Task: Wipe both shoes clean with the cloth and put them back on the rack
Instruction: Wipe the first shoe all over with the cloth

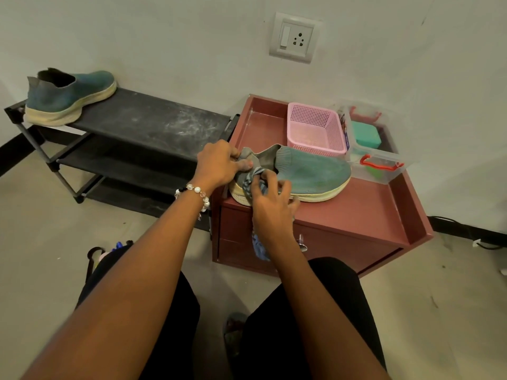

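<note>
A teal knit shoe (310, 171) with a cream sole lies on the maroon cabinet top (365, 207), toe pointing right. My left hand (216, 165) grips its heel collar. My right hand (271, 201) holds a blue-grey cloth (259, 182) against the shoe's near side by the heel; a tail of the cloth hangs down below my wrist. The second teal shoe (68, 97) stands on the top shelf of the black shoe rack (153, 119), at its left end.
A pink basket (315, 130) and a clear plastic box with red handles (378, 163) stand behind the shoe on the cabinet. A wall socket (295, 37) is above. My knees are below, and a dark cable runs along the floor at right.
</note>
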{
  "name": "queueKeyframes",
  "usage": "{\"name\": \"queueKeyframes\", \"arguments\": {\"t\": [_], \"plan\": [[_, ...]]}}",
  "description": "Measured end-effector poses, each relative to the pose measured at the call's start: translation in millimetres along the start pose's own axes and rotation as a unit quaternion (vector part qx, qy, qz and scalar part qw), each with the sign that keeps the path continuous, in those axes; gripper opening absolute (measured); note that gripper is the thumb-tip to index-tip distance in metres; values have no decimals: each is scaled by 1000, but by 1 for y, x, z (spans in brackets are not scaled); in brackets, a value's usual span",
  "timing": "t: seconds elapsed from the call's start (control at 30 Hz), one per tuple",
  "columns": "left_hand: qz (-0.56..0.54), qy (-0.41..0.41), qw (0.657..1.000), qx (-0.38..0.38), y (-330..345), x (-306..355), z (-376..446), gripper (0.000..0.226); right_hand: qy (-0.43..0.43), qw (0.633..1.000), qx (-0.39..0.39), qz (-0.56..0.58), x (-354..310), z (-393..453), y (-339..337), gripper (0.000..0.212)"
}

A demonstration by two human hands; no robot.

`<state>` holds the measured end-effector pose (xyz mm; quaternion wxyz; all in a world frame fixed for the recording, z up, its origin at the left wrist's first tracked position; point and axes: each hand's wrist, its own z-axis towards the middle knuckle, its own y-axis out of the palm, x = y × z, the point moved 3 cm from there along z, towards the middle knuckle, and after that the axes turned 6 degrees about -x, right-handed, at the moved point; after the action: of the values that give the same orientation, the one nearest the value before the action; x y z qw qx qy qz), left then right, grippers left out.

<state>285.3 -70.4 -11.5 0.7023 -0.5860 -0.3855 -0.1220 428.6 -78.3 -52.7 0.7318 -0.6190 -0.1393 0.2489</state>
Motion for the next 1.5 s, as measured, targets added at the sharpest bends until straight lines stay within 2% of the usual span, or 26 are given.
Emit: {"name": "queueKeyframes", "arguments": {"t": [0.07,0.13,0.23,0.3,0.37,0.47,0.53,0.6,0.7,0.8,0.87,0.93,1.0,1.07,1.13,1.2,1.33,1.4,1.47,1.5], "plan": [[5,2,1000,1,0,1,0,28,57,998,-30,9,9,2,1,62],[9,2,1000,7,1,2,0,30,107,994,-26,22,10,2,-1,61],[12,-2,1000,12,1,2,0,29,51,999,7,12,-11,-7,3,56],[8,-4,1000,16,1,2,0,29,-18,1000,0,16,-25,-15,7,57],[3,-3,1000,16,1,1,0,28,-49,999,-11,11,-29,-18,8,64],[24,9,1000,16,1,2,-1,29,-6,998,-59,-3,-11,-11,9,77],[33,14,999,15,1,2,0,30,72,995,-62,11,3,-7,2,72],[33,13,999,16,1,3,1,29,98,992,-71,29,5,-5,1,67],[26,7,1000,14,1,2,1,29,15,997,-44,59,-16,-13,1,64],[26,8,1000,15,2,2,1,30,-59,993,-94,46,-28,-19,4,70],[36,17,999,14,2,1,1,29,-32,997,-63,27,-20,-11,2,73],[50,26,998,12,2,1,1,29,25,999,-35,24,-12,-4,-1,66],[57,31,998,6,3,1,3,30,47,997,-56,26,-12,0,3,58],[59,33,998,3,3,0,3,29,42,998,-41,18,-22,-3,3,49],[57,35,998,1,3,0,3,29,35,999,-22,9,-26,-8,1,49],[72,42,996,-5,4,0,4,30,18,999,-45,3,-25,-8,3,46],[110,60,992,2,5,4,4,32,37,995,-96,-15,-19,9,-2,53],[107,61,992,6,5,3,3,30,43,994,-99,-7,-27,3,-4,55],[97,61,993,7,4,3,3,28,16,996,-85,1,-31,-7,-5,63],[97,62,993,5,4,2,3,28,3,997,-81,-3,-29,-8,-6,60]]}}
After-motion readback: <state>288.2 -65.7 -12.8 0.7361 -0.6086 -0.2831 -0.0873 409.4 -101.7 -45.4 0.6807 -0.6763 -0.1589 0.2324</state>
